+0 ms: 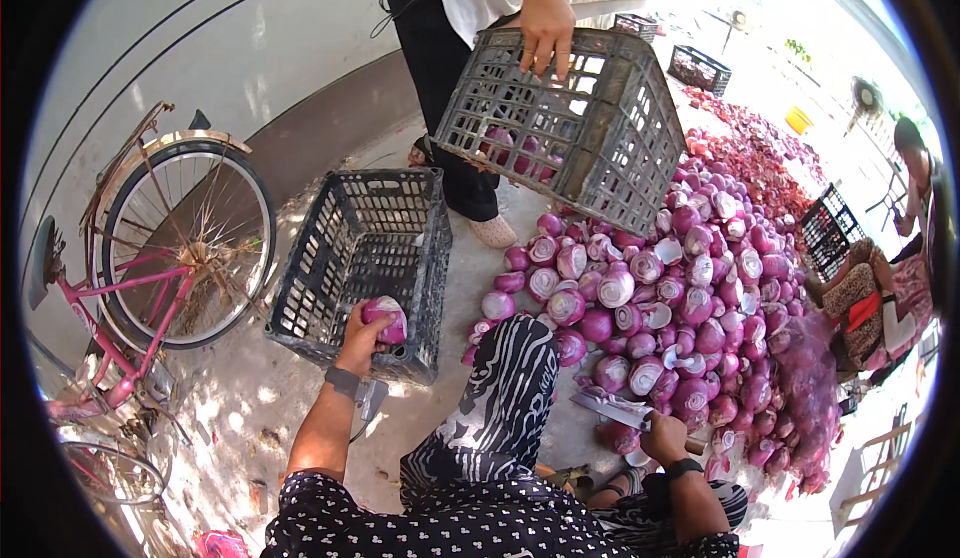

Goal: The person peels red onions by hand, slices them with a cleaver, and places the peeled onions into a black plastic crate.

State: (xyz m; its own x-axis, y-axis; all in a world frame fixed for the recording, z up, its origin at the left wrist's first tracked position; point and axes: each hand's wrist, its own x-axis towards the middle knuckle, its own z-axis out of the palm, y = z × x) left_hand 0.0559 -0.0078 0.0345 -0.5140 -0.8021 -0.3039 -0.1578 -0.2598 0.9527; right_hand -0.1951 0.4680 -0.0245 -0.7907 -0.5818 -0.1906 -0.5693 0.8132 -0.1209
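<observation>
My left hand [358, 343] is closed round a purple onion [390, 320] at the near edge of a black plastic crate [428, 303]. Little but the crate's slatted walls and floor shows inside it. My right hand [662, 440] grips the handle of a broad-bladed knife [612, 408], whose blade points left over the near side of a large heap of purple onions [690, 303]. Several onions in the heap have pale cut tops. Another person's hand [546, 30] holds a second crate [625, 148], tilted above the heap's far edge, with some onions in it.
A pink bicycle [125, 383] leans by the wall at left. The other person's leg [432, 68] stands behind my crate. A further person [915, 228] sits at far right beside a black crate [830, 230]. A mesh sack of onions [808, 388] lies at the heap's right.
</observation>
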